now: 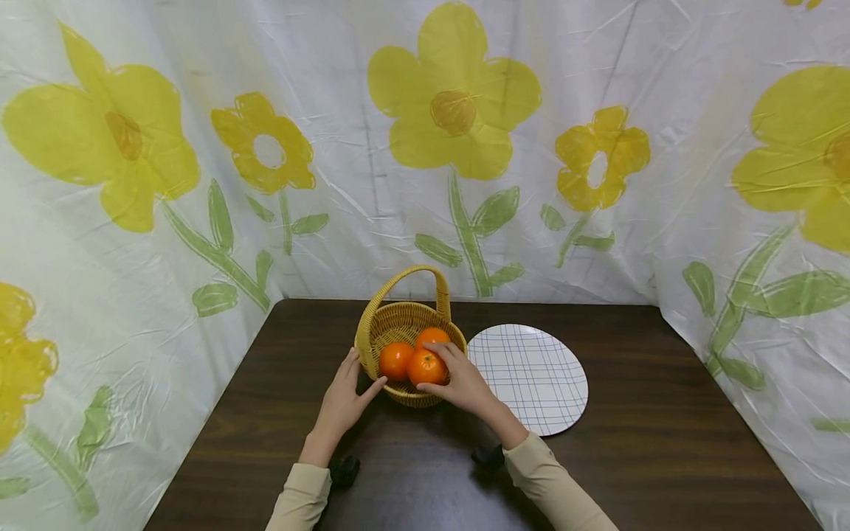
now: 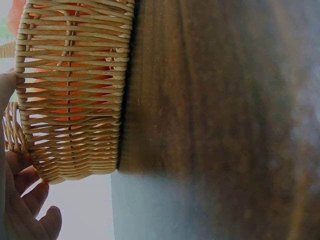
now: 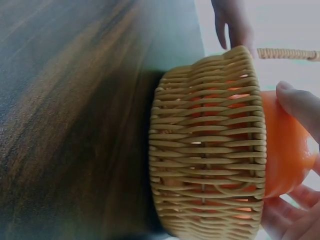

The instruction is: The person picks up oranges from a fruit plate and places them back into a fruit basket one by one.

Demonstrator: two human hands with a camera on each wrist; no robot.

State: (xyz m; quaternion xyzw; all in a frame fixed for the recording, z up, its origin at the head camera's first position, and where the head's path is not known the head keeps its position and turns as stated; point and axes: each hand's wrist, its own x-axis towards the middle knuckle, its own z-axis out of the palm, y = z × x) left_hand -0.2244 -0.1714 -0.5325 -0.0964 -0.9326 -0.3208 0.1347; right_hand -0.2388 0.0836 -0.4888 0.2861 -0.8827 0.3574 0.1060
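A yellow wicker basket (image 1: 413, 400) with a tall arched handle stands on the table, holding three oranges. My right hand (image 1: 462, 383) reaches over the basket's right rim and grips the front right orange (image 1: 427, 367) between thumb and fingers. In the right wrist view, that orange (image 3: 282, 150) bulges above the rim. Beside it lie a left orange (image 1: 395, 360) and a back orange (image 1: 432, 336), the latter partly covered. My left hand (image 1: 341, 404) touches the basket's left side, thumb and fingers spread. The left wrist view has its fingers (image 2: 36, 197) loosely bent near the rim.
A round white plate (image 1: 534, 380) with a blue grid pattern lies right of the basket. The dark wooden table (image 1: 637, 442) extends to both sides. Behind it hangs a white curtain (image 1: 339, 243) printed with yellow flowers.
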